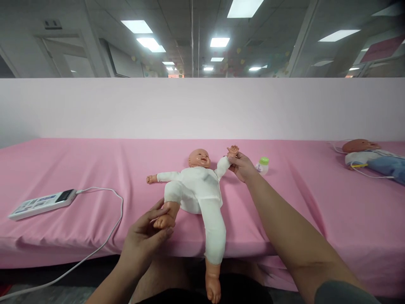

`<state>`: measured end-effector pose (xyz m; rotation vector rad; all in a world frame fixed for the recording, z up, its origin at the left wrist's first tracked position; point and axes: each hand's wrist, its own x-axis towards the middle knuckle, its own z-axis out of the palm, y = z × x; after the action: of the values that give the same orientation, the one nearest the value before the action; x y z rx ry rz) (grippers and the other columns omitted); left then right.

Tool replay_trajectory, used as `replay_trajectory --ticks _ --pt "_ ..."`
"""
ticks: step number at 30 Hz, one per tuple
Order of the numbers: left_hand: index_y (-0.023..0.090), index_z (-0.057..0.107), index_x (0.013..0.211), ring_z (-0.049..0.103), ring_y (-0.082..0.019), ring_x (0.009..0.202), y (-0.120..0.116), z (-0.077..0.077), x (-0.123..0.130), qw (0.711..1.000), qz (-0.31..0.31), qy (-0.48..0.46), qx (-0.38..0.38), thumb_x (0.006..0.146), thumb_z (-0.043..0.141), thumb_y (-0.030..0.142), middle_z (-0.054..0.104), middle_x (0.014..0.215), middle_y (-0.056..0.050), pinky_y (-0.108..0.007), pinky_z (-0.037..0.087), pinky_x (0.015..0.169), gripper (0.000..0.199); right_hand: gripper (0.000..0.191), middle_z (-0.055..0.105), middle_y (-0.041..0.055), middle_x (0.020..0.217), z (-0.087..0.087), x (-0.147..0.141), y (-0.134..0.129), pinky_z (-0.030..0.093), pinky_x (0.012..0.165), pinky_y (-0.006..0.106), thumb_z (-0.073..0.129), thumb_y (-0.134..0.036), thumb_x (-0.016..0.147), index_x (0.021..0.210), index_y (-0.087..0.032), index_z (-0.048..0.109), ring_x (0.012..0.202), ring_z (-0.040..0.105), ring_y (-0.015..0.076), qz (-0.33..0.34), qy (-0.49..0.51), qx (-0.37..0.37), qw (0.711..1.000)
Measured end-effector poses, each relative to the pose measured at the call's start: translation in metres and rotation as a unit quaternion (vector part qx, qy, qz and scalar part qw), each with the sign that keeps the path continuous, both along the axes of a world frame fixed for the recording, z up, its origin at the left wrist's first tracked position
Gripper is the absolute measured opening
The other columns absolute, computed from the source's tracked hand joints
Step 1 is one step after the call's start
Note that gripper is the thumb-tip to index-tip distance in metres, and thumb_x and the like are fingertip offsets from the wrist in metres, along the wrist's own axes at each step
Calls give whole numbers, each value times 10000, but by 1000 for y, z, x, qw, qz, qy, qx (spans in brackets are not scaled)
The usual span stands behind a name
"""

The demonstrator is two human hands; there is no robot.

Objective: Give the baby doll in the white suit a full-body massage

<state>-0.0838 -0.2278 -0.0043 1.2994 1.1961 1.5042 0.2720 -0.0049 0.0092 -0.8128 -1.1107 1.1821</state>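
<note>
A baby doll (201, 185) with a white cloth body lies on its back on the pink sheet (253, 202), head toward the wall. Its foot at the left is held by my left hand (148, 232), fingers and thumb around it, with that leg bent. My right hand (242, 166) grips the doll's wrist at the right, and the doll's small hand shows above my fingers. The doll's other arm lies stretched out to the left. Its other leg hangs over the front edge of the bed.
A bottle with a green cap (262, 165) stands just right of my right hand. At the left lies a white device (44, 204) with a cable (121, 207) running off the front edge. Another doll (376, 160) in blue lies far right. A white wall (202, 107) rises behind.
</note>
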Motion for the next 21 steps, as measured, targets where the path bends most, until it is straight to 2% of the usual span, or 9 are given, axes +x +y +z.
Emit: replay_trajectory --ticks 2,4,8,10,13,14,16,18,21 --pt "240 785 1148 689 -350 1181 17 5 7 999 -24 -24 -27 650 941 315 648 1431 -140 -393 645 804 527 650 733 55 1181 4 -12 -8 590 979 454 893 -387 683 1271 -275 641 1110 692 248 34 -22 30 999" --pt "217 765 1184 733 -290 1007 36 8 15 997 -43 -37 -46 657 939 319 699 1329 -137 -339 625 696 564 632 728 69 1222 5 -25 -15 581 981 444 902 -362 670 1248 -260 667 1128 686 252 65 -69 55 994" --pt "194 747 1188 711 -194 857 66 11 33 995 -68 -64 -42 682 921 311 738 1141 -81 -284 578 660 547 452 746 48 1184 4 -49 -30 577 938 394 855 -313 727 1155 -245 726 1073 702 241 95 -234 95 963" --pt "190 743 1186 702 -182 838 74 12 39 994 -74 -76 -40 679 918 317 727 1121 -71 -275 561 649 551 386 759 17 1148 5 -60 -37 567 924 382 814 -282 769 1149 -284 749 1045 703 236 62 -352 131 925" --pt "186 740 1180 689 -166 820 78 11 43 992 -79 -85 -43 670 919 314 714 1132 -73 -267 548 648 555 297 774 -6 1086 10 -74 -48 542 921 376 767 -230 805 1087 -321 783 1030 698 242 -9 -512 190 837" --pt "186 739 1180 687 -165 822 78 10 43 992 -79 -85 -43 670 919 312 712 1140 -76 -267 547 649 556 277 777 -4 1072 12 -77 -50 537 922 378 755 -222 817 1073 -320 787 1038 696 249 -24 -544 204 814" --pt "184 739 1183 688 -170 828 77 9 42 992 -78 -84 -43 674 915 309 712 1150 -83 -267 545 644 554 270 778 6 1090 14 -82 -53 529 938 387 739 -216 835 1080 -316 788 1083 688 266 -39 -571 224 789" --pt "186 743 1178 691 -173 830 75 9 40 993 -76 -85 -43 675 913 303 719 1158 -85 -267 545 638 544 303 774 4 1134 13 -82 -53 526 964 398 737 -221 840 1118 -331 783 1118 680 274 -38 -567 236 788" --pt "194 759 1146 690 -164 821 69 10 37 992 -71 -93 -38 658 922 277 718 1227 -92 -268 555 634 521 375 760 -14 1202 6 -75 -45 539 980 397 741 -256 844 1204 -360 755 1111 689 253 -29 -500 219 837"
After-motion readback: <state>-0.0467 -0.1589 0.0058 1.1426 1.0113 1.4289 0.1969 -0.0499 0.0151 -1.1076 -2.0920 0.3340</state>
